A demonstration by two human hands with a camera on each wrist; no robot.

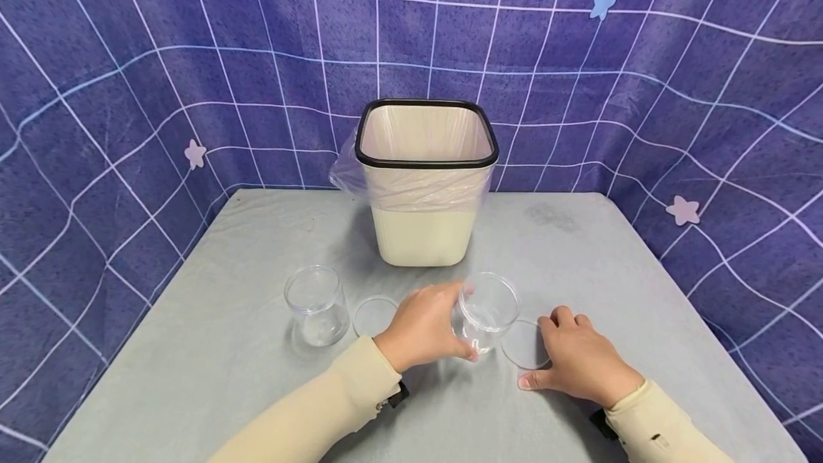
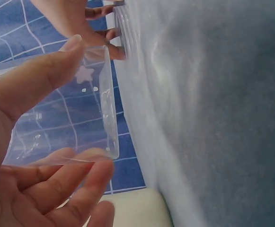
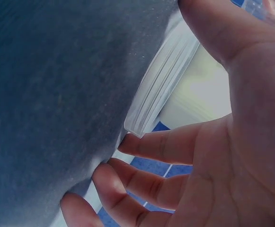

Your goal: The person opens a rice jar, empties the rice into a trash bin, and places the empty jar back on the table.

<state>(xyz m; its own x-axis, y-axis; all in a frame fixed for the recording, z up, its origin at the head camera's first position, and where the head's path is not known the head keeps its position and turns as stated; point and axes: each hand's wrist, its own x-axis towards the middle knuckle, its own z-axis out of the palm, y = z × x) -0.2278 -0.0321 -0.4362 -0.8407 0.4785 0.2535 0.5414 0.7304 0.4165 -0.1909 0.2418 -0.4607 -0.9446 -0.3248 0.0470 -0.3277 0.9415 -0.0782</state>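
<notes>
My left hand grips a clear plastic jar, thumb on the near side and fingers on the far side. In the left wrist view, background shows between the base of the jar and the tabletop, so it is held just above the table. My right hand is lowered to the table around the right side of a clear round lid, thumb and fingers spread. In the right wrist view the index fingertip meets the edge of the ridged lid; the thumb hides its other end.
Left of my left hand stands a second clear jar, upright, with another clear lid lying beside it. A cream bin with a black rim and a plastic liner stands at the back. Patterned blue cloth surrounds the grey tabletop.
</notes>
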